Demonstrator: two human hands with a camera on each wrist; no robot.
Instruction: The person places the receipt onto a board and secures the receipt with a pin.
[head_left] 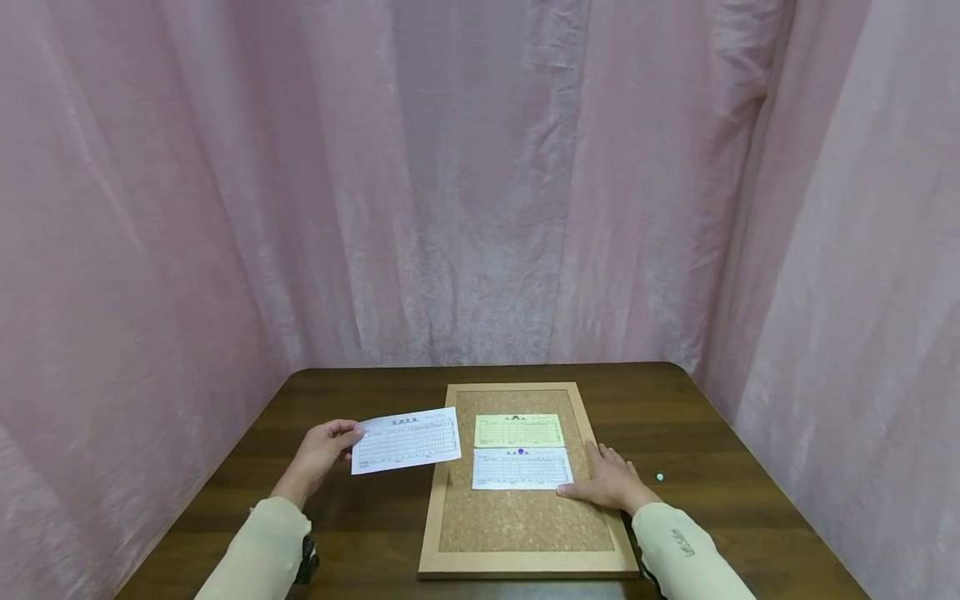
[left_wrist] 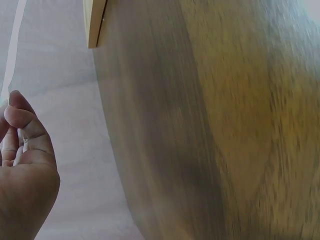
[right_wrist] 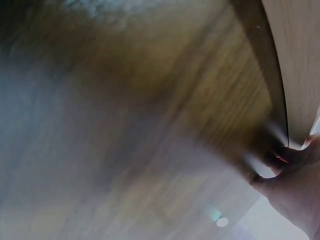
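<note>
We hold a white form [head_left: 407,441] by its left edge, pinched between the thumb and fingers [head_left: 347,433] of our left hand [head_left: 324,450], so the sheet hangs in the air above the desk [head_left: 360,517], its right end reaching just over the left frame of the cork board [head_left: 517,521]. Our right hand [head_left: 609,482] lies flat on the board's right side, fingers straight and relaxed, holding nothing, touching the corner of a second white form [head_left: 522,469]. That form carries a purple pin [head_left: 521,452] at its top edge; a yellow form [head_left: 518,431] sits just above it, and we cannot tell what fixes it.

The risks, as we judge them: a sheet gripped by one edge only is limp and may droop, fold or slip from the pinch. If its free end sweeps across the board it could catch the forms already there and skew them. Should our right hand lift, the board may slide on the smooth wood. A small pale-blue pin [head_left: 659,477] lies loose on the desk right of that hand, easy to knock away.

The desk is dark brown wood with visible grain and rounded far corners. Pink curtains [head_left: 480,183] close the space on three sides.
</note>
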